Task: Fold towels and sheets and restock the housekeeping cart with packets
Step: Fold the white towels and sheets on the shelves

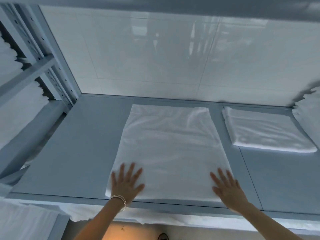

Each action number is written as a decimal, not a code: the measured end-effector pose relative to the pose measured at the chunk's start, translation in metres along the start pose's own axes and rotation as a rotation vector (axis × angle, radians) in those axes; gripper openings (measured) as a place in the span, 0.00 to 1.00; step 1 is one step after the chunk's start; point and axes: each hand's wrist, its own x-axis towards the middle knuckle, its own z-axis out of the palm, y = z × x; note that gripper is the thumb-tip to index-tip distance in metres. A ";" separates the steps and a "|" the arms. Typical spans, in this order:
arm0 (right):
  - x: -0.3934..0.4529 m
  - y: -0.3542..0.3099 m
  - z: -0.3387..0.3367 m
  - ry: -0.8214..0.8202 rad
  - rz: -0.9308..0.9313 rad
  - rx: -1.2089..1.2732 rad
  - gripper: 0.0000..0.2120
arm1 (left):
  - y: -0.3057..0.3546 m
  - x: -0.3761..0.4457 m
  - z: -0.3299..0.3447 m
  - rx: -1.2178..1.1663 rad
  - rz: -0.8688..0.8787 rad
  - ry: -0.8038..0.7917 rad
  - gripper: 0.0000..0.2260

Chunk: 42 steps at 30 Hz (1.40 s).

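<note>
**Flat palms smoothing a half-folded sheet**

Both hands lie open, fingers spread and straight, pressing down rather than gripping: the left hand (pixel 127 183), with bangles at the wrist, rests on the near left corner of the white sheet (pixel 170 146), the right hand (pixel 228 187) on the near right corner. That sheet lies as a folded rectangle on the grey worktable (pixel 69 153), its near edge just inside the table's front rim and its far edge close to the glossy back wall (pixel 155 58).

Judging by this, the step is flattening before another fold; the next move likely calls for pinching the near corners and carrying them toward the far edge. Bare table opens to the left. On the right a finished folded sheet (pixel 265 130) sits near, so sideways room there is tighter. Shelving (pixel 34 70) stacked with linen stands at far left
</note>
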 end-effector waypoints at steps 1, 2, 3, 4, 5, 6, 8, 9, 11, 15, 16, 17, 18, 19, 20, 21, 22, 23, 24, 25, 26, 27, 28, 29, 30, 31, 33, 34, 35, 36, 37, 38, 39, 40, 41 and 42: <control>-0.002 0.003 -0.004 0.019 0.033 0.005 0.38 | 0.000 0.001 0.000 -0.037 -0.019 -0.011 0.28; -0.004 -0.004 -0.008 0.056 0.056 0.024 0.38 | 0.009 0.003 0.001 -0.076 -0.026 0.000 0.28; -0.003 -0.017 -0.006 0.070 0.048 0.050 0.35 | 0.026 0.006 0.001 -0.094 -0.011 -0.006 0.28; -0.002 -0.035 -0.005 0.118 -0.006 0.073 0.31 | 0.047 0.009 0.001 -0.079 0.044 -0.005 0.27; 0.002 -0.051 -0.004 0.107 -0.096 0.072 0.28 | 0.067 0.010 0.005 -0.040 0.123 0.000 0.26; 0.005 -0.063 -0.003 0.098 -0.154 0.053 0.27 | 0.083 0.010 0.010 -0.003 0.194 0.020 0.24; -0.003 -0.068 -0.001 0.038 -0.251 -0.029 0.26 | 0.083 0.004 0.014 -0.004 0.215 0.044 0.23; -0.006 -0.056 0.008 0.066 -0.296 -0.041 0.26 | 0.069 0.001 0.015 -0.020 0.185 0.075 0.23; -0.014 -0.021 0.019 0.110 -0.262 -0.029 0.26 | 0.029 -0.011 0.013 -0.035 0.097 0.127 0.23; -0.015 0.017 0.018 0.144 -0.123 0.023 0.28 | -0.021 -0.026 -0.008 -0.097 -0.148 0.063 0.24; -0.017 0.011 0.009 0.095 -0.144 0.063 0.27 | -0.018 -0.024 -0.010 -0.093 -0.132 0.037 0.24; -0.018 0.000 0.001 0.059 -0.185 0.112 0.25 | -0.008 -0.023 -0.013 -0.069 -0.064 0.013 0.25; -0.019 -0.012 -0.006 0.014 -0.241 0.152 0.27 | 0.002 -0.021 -0.015 -0.047 0.035 -0.014 0.25; -0.021 -0.023 -0.012 -0.029 -0.295 0.162 0.31 | 0.012 -0.021 -0.016 -0.025 0.129 -0.043 0.25; -0.023 -0.032 -0.017 -0.012 -0.353 0.144 0.31 | 0.018 -0.020 -0.015 -0.006 0.203 -0.054 0.24; -0.025 -0.037 -0.022 0.009 -0.397 0.117 0.29 | 0.021 -0.022 -0.016 0.009 0.244 -0.078 0.24; -0.028 -0.039 -0.025 0.001 -0.428 0.098 0.28 | 0.020 -0.023 -0.017 -0.002 0.287 -0.068 0.21; -0.030 -0.038 -0.027 -0.012 -0.441 0.078 0.27 | 0.016 -0.025 -0.022 -0.009 0.327 -0.062 0.18; -0.031 -0.033 -0.027 -0.002 -0.453 0.051 0.27 | 0.011 -0.025 -0.026 -0.019 0.370 -0.068 0.19; -0.030 -0.026 -0.025 0.045 -0.461 0.027 0.25 | 0.008 -0.024 -0.029 -0.014 0.376 -0.124 0.26; -0.028 -0.018 -0.026 0.081 -0.451 0.003 0.23 | 0.005 -0.021 -0.028 0.000 0.342 -0.115 0.32; -0.027 -0.011 -0.027 0.102 -0.415 -0.036 0.21 | 0.005 -0.022 -0.032 0.054 0.278 -0.075 0.33; -0.024 -0.004 -0.028 0.107 -0.382 -0.071 0.22 | 0.005 -0.023 -0.035 0.118 0.243 -0.013 0.32; -0.021 0.002 -0.027 0.110 -0.353 -0.091 0.23 | 0.008 -0.024 -0.039 0.190 0.205 0.027 0.29; -0.021 0.004 -0.030 0.100 -0.316 -0.090 0.24 | 0.011 -0.024 -0.040 0.215 0.157 0.044 0.26; -0.024 0.003 -0.036 0.116 -0.298 -0.098 0.24 | 0.015 -0.024 -0.041 0.230 0.099 0.043 0.24; -0.035 -0.002 -0.053 0.121 -0.311 -0.171 0.15 | 0.025 -0.030 -0.054 0.260 0.064 0.043 0.22; -0.038 0.000 -0.058 0.115 -0.296 -0.137 0.07 | 0.031 -0.034 -0.066 0.307 0.070 0.020 0.19; -0.041 0.005 -0.061 0.107 -0.289 -0.096 0.01 | 0.035 -0.041 -0.080 0.352 0.049 -0.067 0.13; -0.044 0.010 -0.066 0.076 -0.282 0.013 0.03 | 0.035 -0.045 -0.092 0.376 0.022 -0.077 0.06; -0.047 0.017 -0.068 0.050 -0.282 0.110 0.05 | 0.031 -0.048 -0.101 0.371 -0.065 -0.103 0.09; -0.051 0.023 -0.073 0.042 -0.286 0.219 0.08 | 0.025 -0.053 -0.110 0.311 -0.105 -0.120 0.13; -0.055 0.028 -0.079 0.016 -0.292 0.353 0.11 | 0.018 -0.057 -0.115 0.165 -0.155 -0.136 0.16; -0.059 0.032 -0.086 -0.022 -0.295 0.500 0.12 | 0.013 -0.061 -0.123 0.022 -0.214 -0.173 0.16; -0.063 0.036 -0.094 -0.078 -0.295 0.616 0.11 | 0.008 -0.064 -0.128 -0.124 -0.262 -0.183 0.15; -0.067 0.038 -0.103 -0.132 -0.302 0.679 0.09 | 0.006 -0.067 -0.134 -0.231 -0.284 -0.175 0.15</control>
